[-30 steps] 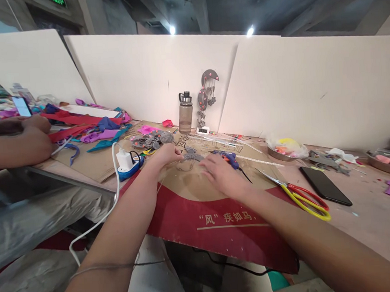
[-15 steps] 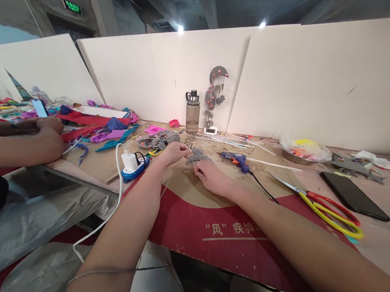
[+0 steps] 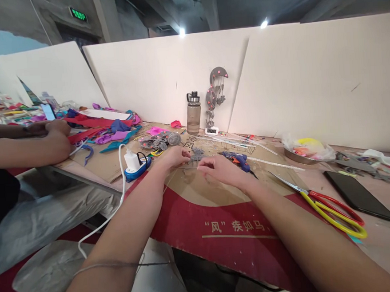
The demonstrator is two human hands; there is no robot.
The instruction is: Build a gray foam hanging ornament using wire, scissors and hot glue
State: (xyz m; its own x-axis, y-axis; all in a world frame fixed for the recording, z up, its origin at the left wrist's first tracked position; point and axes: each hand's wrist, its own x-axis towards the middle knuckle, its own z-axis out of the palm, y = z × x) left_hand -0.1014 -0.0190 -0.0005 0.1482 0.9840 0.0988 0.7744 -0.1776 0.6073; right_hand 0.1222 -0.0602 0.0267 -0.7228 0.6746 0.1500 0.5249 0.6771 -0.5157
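My left hand (image 3: 176, 156) is closed in a pinch over the cardboard, beside a small grey felt-like piece (image 3: 197, 154). My right hand (image 3: 216, 167) hovers just right of it, thumb and fingers pressed together. A faint thin strand shows between the two hands, too fine to name; whatever the fingertips grip is hidden. Right behind my right hand lies a blue glue gun (image 3: 238, 160), partly covered by it. A grey string (image 3: 113, 264) crosses my left forearm. Several grey pieces with pink dots (image 3: 156, 142) are heaped beyond my left hand.
Scissors (image 3: 322, 208) and a black phone (image 3: 358, 194) lie at the right. A blue power strip (image 3: 137, 168) with a white charger sits left. A water bottle (image 3: 193, 114) and a hanging grey moon ornament (image 3: 218, 74) stand behind. Another person's arm (image 3: 28, 148) rests at far left.
My right hand has lifted off the cardboard and shifted slightly right and up, now covering part of the glue gun. My left hand stays almost in place. The view has turned slightly.
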